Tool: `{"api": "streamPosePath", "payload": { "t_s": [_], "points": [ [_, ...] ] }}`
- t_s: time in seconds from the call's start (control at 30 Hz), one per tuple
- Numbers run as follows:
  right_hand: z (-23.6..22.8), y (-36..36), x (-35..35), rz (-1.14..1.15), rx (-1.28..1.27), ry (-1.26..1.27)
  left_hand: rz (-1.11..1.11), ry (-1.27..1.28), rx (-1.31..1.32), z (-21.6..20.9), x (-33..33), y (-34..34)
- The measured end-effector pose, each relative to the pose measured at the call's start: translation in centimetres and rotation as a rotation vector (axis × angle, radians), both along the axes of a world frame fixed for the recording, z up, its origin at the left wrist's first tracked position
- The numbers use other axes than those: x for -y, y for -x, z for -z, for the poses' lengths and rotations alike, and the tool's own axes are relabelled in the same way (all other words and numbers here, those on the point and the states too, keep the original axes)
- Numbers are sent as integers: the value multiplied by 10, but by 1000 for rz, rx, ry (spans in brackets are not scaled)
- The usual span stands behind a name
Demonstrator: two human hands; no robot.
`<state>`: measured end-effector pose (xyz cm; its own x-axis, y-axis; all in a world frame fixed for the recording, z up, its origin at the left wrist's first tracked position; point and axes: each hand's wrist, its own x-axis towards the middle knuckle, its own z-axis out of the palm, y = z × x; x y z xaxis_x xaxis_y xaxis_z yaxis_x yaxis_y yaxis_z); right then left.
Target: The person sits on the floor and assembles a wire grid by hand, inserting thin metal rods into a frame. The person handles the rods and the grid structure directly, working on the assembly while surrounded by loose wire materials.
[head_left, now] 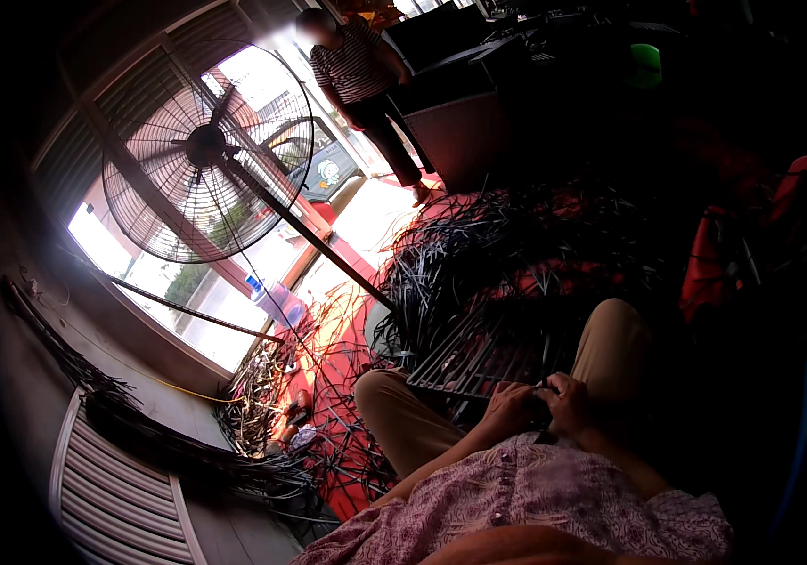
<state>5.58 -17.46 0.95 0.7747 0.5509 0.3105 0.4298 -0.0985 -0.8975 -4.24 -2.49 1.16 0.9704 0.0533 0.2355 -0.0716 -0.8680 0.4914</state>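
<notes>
Across the lap, a woven panel of dark strips (479, 353) rests on both knees, braced for work at its near edge. Left hand (509, 410) and right hand (568, 403) sit side by side there, fingers curled, pinching strip ends. Loose strips (479, 245) lie heaped just beyond on the red floor mat (342, 348).

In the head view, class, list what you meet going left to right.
White slatted shutter panel → large round metal-caged fan → left hand → right hand → red fabric heap.
</notes>
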Motion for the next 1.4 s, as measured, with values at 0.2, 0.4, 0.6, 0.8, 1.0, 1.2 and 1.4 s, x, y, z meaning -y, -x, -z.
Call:
{"api": "streamPosePath", "payload": {
  "t_s": [0.2,0.4,0.6,0.8,1.0,1.2,1.4],
  "points": [
    [-8,1,2,-20,-28,-50,-73,-22,-38,-3,3,-2],
    [3,-2,-1,7,12,13,-76,-41,-49,25,-3,-3],
    [10,-3,-2,-12,7,26,-58,-103,116,18,0,-6],
    [6,-4,-4,1,24,24,-37,-100,174,17,-3,-8],
    [2,-4,-6,10,30,7,-49,-108,195,3,1,-8],
    [3,0,-8,43,4,-25,-21,-84,213,9,-1,-8],
    [-3,-4,-6,42,77,-38,3,-5,5,-11,0,-6]
  ]
}}
